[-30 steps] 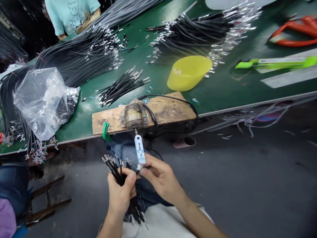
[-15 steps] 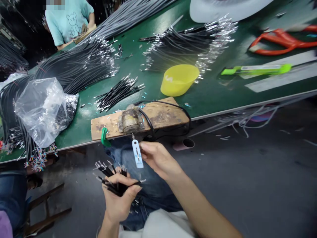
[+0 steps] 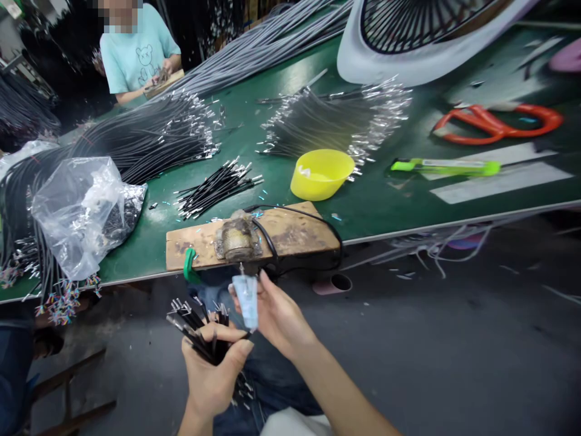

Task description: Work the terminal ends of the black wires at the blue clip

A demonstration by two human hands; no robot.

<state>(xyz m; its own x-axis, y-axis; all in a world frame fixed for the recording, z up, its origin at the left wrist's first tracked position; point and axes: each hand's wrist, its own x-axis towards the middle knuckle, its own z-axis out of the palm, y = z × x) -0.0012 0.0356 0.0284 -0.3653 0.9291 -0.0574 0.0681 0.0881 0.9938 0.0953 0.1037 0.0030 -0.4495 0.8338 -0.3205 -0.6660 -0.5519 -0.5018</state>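
My left hand (image 3: 211, 372) is closed around a bundle of short black cables (image 3: 193, 327) with bare silvery ends. Between its thumb and forefinger one cable end points at the lower tip of a light blue plastic piece (image 3: 246, 303). That piece hangs on the thin shaft of a small motor (image 3: 238, 238) and is blurred. Close beside it is my right hand (image 3: 281, 315), thumb raised and fingers apart, some fingertips hidden behind the blue piece. I see nothing held in it. The motor is fixed on a wooden board (image 3: 297, 233) at the table edge.
A green clamp (image 3: 190, 266) grips the board. On the green table (image 3: 372, 212) lie cut cables (image 3: 218, 188), a yellow cup (image 3: 322, 175), long cable bundles (image 3: 149, 139), a plastic bag (image 3: 77, 212), orange-handled scissors (image 3: 494, 124), a green cutter (image 3: 447, 167) and a fan (image 3: 354, 57). Another person (image 3: 140, 60) sits opposite.
The blue piece, sharp before, is now blurred and looks wider. My left hand's cable end has come up to its tip. My right fingers have spread beside it. The camera view has tilted upward.
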